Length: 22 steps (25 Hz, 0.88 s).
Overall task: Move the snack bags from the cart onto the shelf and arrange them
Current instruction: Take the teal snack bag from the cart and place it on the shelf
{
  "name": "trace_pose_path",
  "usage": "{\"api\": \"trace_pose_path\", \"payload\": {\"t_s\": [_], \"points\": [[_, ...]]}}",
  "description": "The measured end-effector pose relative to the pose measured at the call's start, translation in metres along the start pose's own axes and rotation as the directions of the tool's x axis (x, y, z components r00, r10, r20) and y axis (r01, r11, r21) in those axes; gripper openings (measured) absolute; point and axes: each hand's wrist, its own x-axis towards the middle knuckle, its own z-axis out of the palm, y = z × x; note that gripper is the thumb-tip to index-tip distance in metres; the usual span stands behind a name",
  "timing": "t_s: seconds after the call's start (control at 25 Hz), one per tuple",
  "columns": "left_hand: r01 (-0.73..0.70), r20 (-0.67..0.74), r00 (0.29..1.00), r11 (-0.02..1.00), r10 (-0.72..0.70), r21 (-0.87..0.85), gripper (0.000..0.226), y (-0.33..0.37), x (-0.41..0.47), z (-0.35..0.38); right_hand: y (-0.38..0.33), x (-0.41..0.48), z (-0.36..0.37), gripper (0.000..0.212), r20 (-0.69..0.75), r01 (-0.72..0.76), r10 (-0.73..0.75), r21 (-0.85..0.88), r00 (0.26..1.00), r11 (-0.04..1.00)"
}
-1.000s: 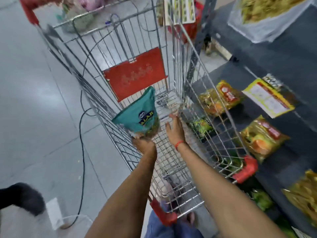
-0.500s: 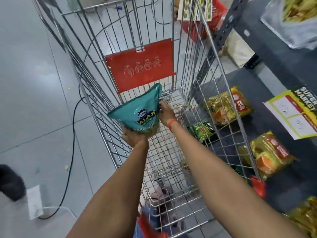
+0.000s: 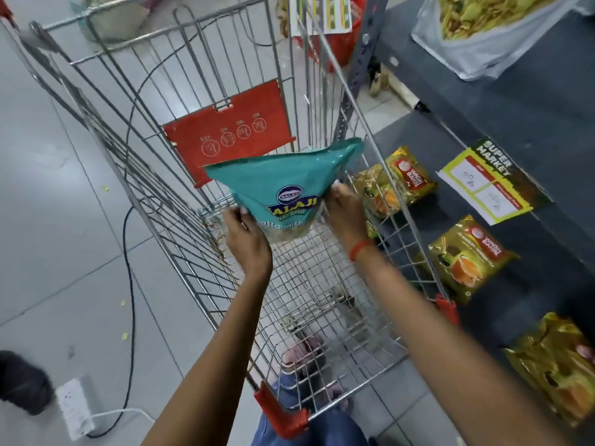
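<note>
Change since half a second before: right hand [image 3: 343, 209] had left the far corner of the bag and taken its right edge; the bag had risen higher over the cart basket and turned more flat toward the camera.
Teal snack bag [image 3: 283, 188]: was held in the middle of the frame, above the inside of the cart, top edge spread wide toward the upper right, printed face toward the camera, lower part clear with snack visible.
Left hand [image 3: 246, 236]: was closed around the lower left edge of the bag, thumb on the front, fingers behind it.
Right hand: was pinched on the right edge of the bag, fingers curled on it; a red thread band [image 3: 360, 249] sat on the wrist.
Cart [image 3: 180, 201]: wire basket filled the centre of the frame, with a red flap [image 3: 231, 136] at its far end and red corner guards in the lower centre; no other bag could be seen inside it.
Shelf [image 3: 528, 111]: dark board ran along the right side of the frame, just beside the cart.
Yellow packets [image 3: 463, 255]: lay flat in a row on the shelf, from centre right to lower right, apart from each other.
Paper sign [image 3: 486, 185]: lay on the shelf at right, between packets and the shelf back.
Clear bag of snacks [image 3: 489, 30]: lay on an upper board, upper right of the frame.
Black cable [image 3: 128, 252]: ran over the grey floor at left to a white power strip [image 3: 75, 407] in the lower left.
</note>
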Motion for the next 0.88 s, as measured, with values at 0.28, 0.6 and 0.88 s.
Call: {"api": "trace_pose_path", "payload": {"t_s": [0.28,0.6,0.88], "points": [[-0.416,0.219,0.81,0.796,0.544,-0.44,0.012,0.177,-0.068,-0.017,-0.101,-0.083,-0.178,0.033,-0.515,0.324,-0.033,0.488,0.857,0.81],[-0.586,0.532,0.413,0.663,0.739,-0.466,0.016,0.282,-0.16,0.071,-0.094,-0.111,-0.323,0.022,-0.856,0.459,0.173,0.42,0.487,0.783],[-0.561,0.639,0.312,0.679,0.703,-0.473,0.019,0.331,-0.19,0.155,-0.076,-0.077,-0.391,0.023,-0.877,0.42,0.157,0.366,0.454,0.83]]}}
